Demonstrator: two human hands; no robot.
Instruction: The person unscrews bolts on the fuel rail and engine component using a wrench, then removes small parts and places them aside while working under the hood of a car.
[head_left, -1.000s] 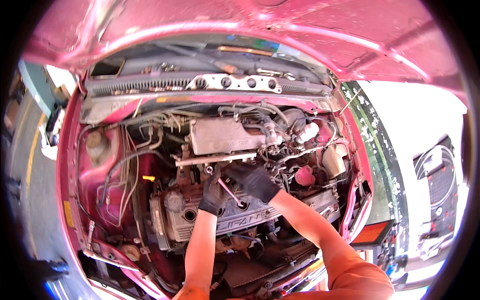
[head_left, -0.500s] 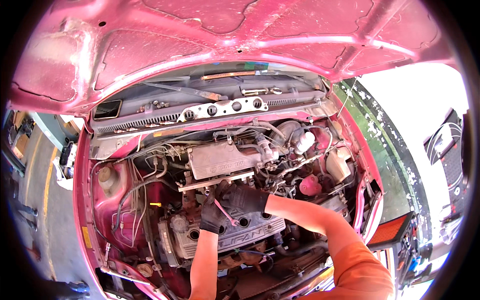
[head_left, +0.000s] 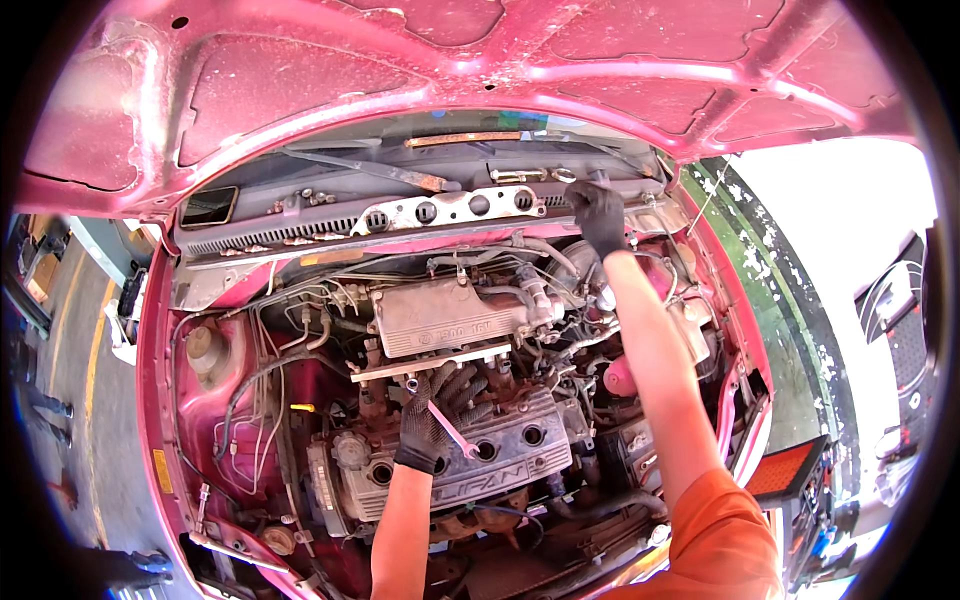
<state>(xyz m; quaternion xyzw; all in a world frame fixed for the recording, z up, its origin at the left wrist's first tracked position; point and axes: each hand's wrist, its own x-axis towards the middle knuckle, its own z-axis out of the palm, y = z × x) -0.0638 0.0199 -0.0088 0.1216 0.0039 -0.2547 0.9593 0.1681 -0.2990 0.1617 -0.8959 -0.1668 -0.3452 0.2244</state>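
My left hand [head_left: 422,425], in a black glove, is at the front of the intake runners, closed on a slim wrench [head_left: 450,425] that slants down over the valve cover [head_left: 450,485]. The wrench's upper end sits under the metal rail [head_left: 435,360]. My right hand [head_left: 597,210], also gloved, reaches up to the right end of the cowl, beside a small metal tool [head_left: 520,176]; its fingers are curled and their contents hidden. A flat perforated gasket [head_left: 450,208] lies along the cowl to its left.
The raised pink hood [head_left: 630,60] arches overhead. An air filter [head_left: 785,470] stands beside the car at right, a yellow dipstick [head_left: 302,407] at engine left. People's legs [head_left: 55,410] show on the floor at far left. A phone-like dark object [head_left: 208,205] rests on the cowl.
My right hand has left the wrench area and moved up and right to the cowl. My left hand remains with the wrench near the runners.
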